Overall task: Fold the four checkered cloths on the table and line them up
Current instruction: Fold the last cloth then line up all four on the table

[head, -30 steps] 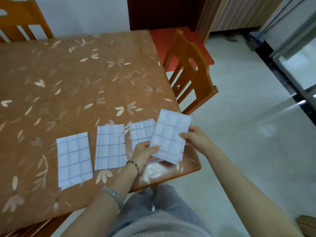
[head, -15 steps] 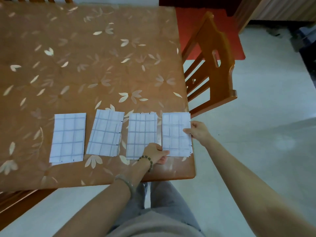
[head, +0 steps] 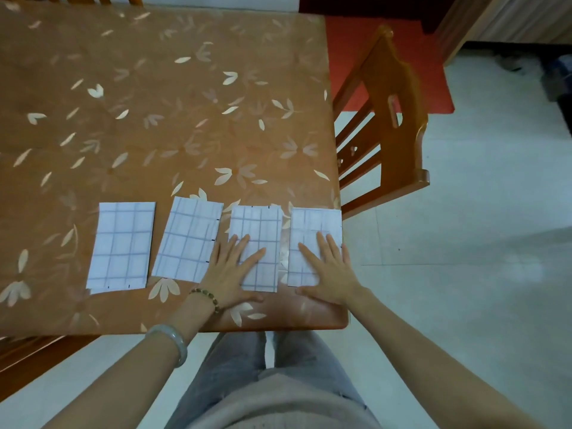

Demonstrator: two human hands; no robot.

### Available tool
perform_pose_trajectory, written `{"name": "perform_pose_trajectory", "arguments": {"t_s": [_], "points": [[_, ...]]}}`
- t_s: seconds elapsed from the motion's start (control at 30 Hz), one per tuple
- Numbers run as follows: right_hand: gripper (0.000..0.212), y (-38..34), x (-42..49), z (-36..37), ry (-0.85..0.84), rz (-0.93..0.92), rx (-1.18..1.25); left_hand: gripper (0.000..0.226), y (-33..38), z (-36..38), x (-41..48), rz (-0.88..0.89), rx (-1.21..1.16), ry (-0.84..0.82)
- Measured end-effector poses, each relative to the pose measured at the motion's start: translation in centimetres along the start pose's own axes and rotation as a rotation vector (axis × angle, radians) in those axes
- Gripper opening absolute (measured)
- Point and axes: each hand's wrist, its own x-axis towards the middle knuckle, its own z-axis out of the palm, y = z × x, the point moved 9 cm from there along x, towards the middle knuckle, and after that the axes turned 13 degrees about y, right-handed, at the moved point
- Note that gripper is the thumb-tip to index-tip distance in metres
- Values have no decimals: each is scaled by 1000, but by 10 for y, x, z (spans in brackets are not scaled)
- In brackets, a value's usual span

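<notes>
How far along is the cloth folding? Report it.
Done: all four checkered cloths lie folded in a row on the table. In hand: the left hand presses flat on the third cloth, the right hand on the rightmost cloth. Left: the second cloth sits tilted; likely needs straightening.

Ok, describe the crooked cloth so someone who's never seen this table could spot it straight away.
Start at the brown leaf-patterned table and find the row of four folded checkered cloths along its near edge. Take the second cloth from the left. It alone sits tilted, while its neighbours lie straight.
</notes>
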Motion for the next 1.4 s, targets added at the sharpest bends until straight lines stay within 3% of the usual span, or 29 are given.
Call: {"name": "perform_pose_trajectory", "arguments": {"t_s": [0.17, 0.4, 0.67, 0.9, 1.0, 1.13, 1.23, 1.4], "points": [[90, 4, 7, 1, 8, 28, -9, 88, -2, 4, 3, 46, -22, -18], [89, 11, 44, -20, 42, 73, 48, 94, -11, -6, 30, 51, -78, -9], [90, 13, 79, -34, 23, 82, 21, 83, -21, -26, 64, 32, -38, 99], [90, 8, 90, -38, 38, 70, -28, 84, -19, -29, 75, 27, -49, 110], [91, 10, 90, -42, 78, 93, -12, 98, -24, -31, 71, -2, -141, 138], [86, 7, 84, -55, 195, 106, 51, 100, -57, -46, 49, -171, -296, 229], [80, 0, 82, -64, 265, 138, 110, 85, -103, -52, 28, -374, -329, 368], [72, -17, 80, -64, 276, 174, 242, 68, -170, -42, -4, -751, -326, 410]]}}
